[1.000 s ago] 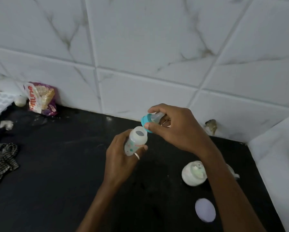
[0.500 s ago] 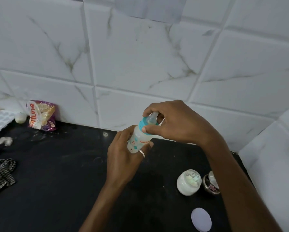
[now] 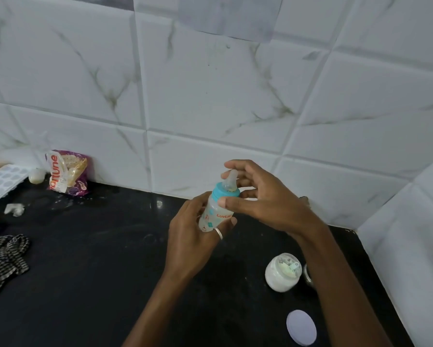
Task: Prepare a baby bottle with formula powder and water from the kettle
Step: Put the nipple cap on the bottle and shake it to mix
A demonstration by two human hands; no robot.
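Observation:
My left hand (image 3: 188,241) grips the small clear baby bottle (image 3: 214,216) by its body, tilted, above the black counter (image 3: 97,259). The teal collar (image 3: 223,191) with its clear nipple (image 3: 231,181) sits on the bottle's neck. My right hand (image 3: 268,204) is at the collar, thumb against its near side and lower fingers against its far side, with the index and middle fingers arched loosely over the nipple. An open white jar of powder (image 3: 283,271) stands on the counter to the right, and its round lid (image 3: 301,326) lies nearer me. No kettle is in view.
A purple snack packet (image 3: 67,172) leans on the tiled wall at the back left, beside a white moulded tray (image 3: 0,181). A checked cloth (image 3: 2,259) lies at the left edge. A side wall closes the counter on the right. A small metal object (image 3: 307,271) shows behind my right forearm.
The teal collar with the nipple went from my right hand, apart from the open bottle, onto the bottle's neck. My right fingers have loosened and spread over the nipple. The view tilted upward.

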